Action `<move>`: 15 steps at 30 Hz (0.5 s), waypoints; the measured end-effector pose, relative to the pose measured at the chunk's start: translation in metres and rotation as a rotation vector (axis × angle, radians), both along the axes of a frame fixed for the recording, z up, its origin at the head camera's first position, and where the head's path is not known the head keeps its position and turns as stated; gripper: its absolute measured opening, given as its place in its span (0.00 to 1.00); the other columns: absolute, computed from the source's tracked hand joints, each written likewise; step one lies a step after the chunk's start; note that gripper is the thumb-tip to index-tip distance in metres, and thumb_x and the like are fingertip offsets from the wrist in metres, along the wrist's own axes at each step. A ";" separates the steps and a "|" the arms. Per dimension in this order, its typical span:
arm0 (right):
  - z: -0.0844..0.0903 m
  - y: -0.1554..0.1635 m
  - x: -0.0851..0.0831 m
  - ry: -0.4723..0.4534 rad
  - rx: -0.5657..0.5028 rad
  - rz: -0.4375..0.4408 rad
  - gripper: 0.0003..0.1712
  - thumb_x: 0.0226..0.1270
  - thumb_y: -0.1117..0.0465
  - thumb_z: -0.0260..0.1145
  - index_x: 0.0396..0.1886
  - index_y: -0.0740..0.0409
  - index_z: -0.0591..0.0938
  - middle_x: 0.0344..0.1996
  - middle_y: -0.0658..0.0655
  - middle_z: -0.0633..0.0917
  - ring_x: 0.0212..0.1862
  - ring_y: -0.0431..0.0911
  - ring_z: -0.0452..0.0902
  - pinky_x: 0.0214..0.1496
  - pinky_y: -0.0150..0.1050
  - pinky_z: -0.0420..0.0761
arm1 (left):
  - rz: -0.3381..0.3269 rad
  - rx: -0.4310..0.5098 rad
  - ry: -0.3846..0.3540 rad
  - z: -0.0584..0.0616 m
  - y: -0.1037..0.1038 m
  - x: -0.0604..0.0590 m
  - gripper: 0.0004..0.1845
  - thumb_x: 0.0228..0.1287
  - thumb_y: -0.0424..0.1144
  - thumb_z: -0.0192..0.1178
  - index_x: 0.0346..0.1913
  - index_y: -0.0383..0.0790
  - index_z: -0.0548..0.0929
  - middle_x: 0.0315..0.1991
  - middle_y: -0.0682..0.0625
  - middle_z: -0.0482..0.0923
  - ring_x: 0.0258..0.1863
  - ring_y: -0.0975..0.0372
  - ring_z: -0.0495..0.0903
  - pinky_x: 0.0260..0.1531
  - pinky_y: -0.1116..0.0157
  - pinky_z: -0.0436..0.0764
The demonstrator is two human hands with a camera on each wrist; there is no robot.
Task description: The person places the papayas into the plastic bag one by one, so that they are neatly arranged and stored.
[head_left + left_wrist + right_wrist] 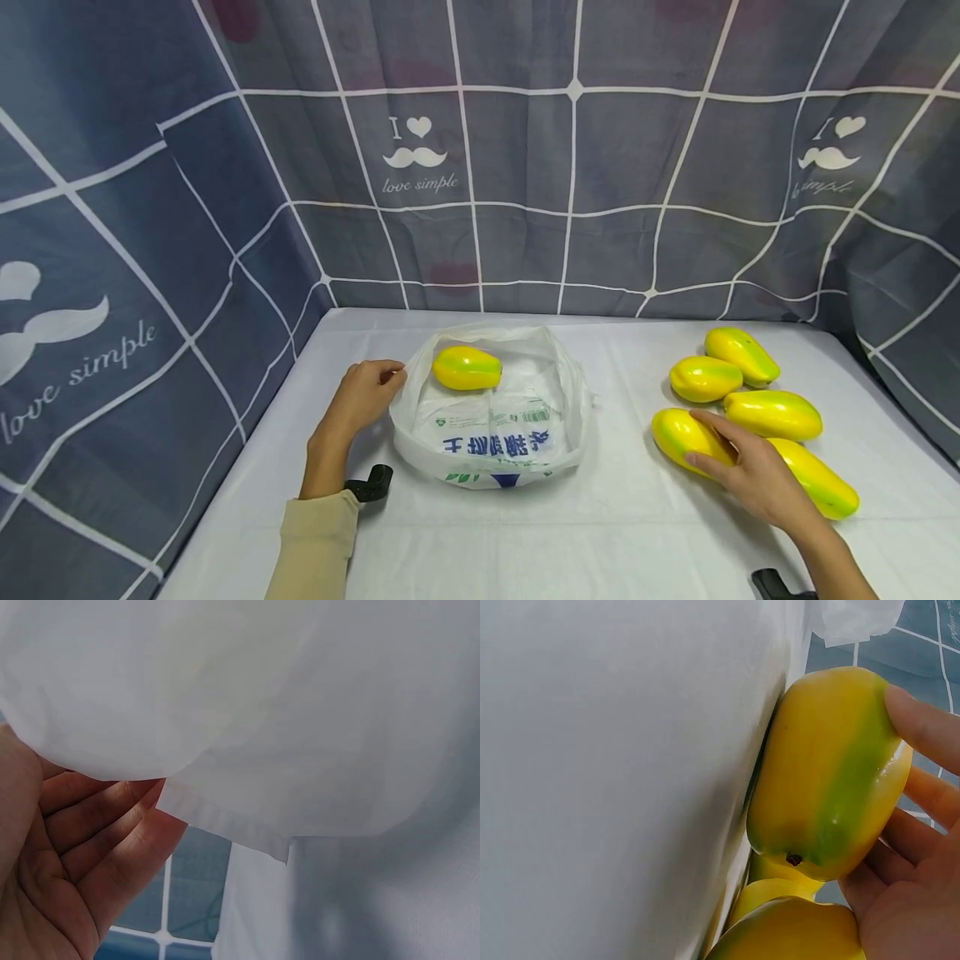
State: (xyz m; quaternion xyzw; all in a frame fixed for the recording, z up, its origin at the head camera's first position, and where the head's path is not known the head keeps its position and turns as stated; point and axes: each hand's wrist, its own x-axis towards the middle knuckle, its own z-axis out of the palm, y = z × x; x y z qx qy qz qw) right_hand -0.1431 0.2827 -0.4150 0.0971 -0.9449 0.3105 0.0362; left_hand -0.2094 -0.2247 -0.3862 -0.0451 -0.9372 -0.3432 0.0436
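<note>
A white plastic bag [491, 412] with printed lettering lies with its mouth spread, and one yellow-green papaya [467, 368] is inside it. My left hand [369, 390] is at the bag's left rim, fingers curled against the thin plastic; in the left wrist view the bag [247, 705] hides my fingertips. On the right, my right hand [750, 467] grips another papaya [678, 433], thumb on one side and fingers on the other. Seen from the right wrist, this papaya [829, 772] has a green stripe and a dark stem end, and it lies close against the white cloth.
Several more papayas [772, 414] lie grouped around and behind my right hand. White cloth [622, 542] covers the table. A dark checked curtain [517, 158] stands along the back and both sides. Black wrist mounts [371, 483] sit by each wrist.
</note>
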 end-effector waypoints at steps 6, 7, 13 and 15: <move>0.000 -0.003 0.000 0.035 -0.006 0.006 0.39 0.61 0.50 0.73 0.67 0.64 0.72 0.61 0.70 0.75 0.63 0.67 0.66 0.58 0.67 0.65 | 0.004 0.004 -0.003 0.001 -0.001 0.000 0.20 0.73 0.41 0.54 0.59 0.32 0.81 0.48 0.40 0.83 0.42 0.54 0.80 0.45 0.54 0.80; 0.000 -0.003 0.001 0.045 -0.006 0.005 0.39 0.61 0.50 0.73 0.66 0.64 0.73 0.61 0.70 0.75 0.63 0.67 0.66 0.58 0.67 0.66 | 0.003 0.006 -0.005 0.001 -0.001 0.000 0.20 0.73 0.41 0.54 0.59 0.32 0.81 0.49 0.41 0.83 0.42 0.54 0.80 0.45 0.55 0.80; 0.002 -0.005 0.004 0.110 -0.016 0.001 0.37 0.59 0.53 0.75 0.64 0.66 0.75 0.58 0.71 0.78 0.60 0.67 0.69 0.54 0.66 0.68 | 0.001 0.003 -0.004 0.000 -0.001 -0.002 0.20 0.73 0.41 0.54 0.59 0.32 0.81 0.49 0.41 0.83 0.42 0.53 0.80 0.45 0.55 0.80; 0.003 -0.006 0.003 0.115 -0.019 0.002 0.37 0.59 0.53 0.75 0.64 0.65 0.75 0.58 0.70 0.78 0.60 0.66 0.69 0.54 0.67 0.68 | 0.000 -0.001 0.005 -0.001 -0.001 -0.002 0.19 0.73 0.41 0.53 0.59 0.32 0.81 0.49 0.40 0.83 0.43 0.53 0.80 0.45 0.54 0.80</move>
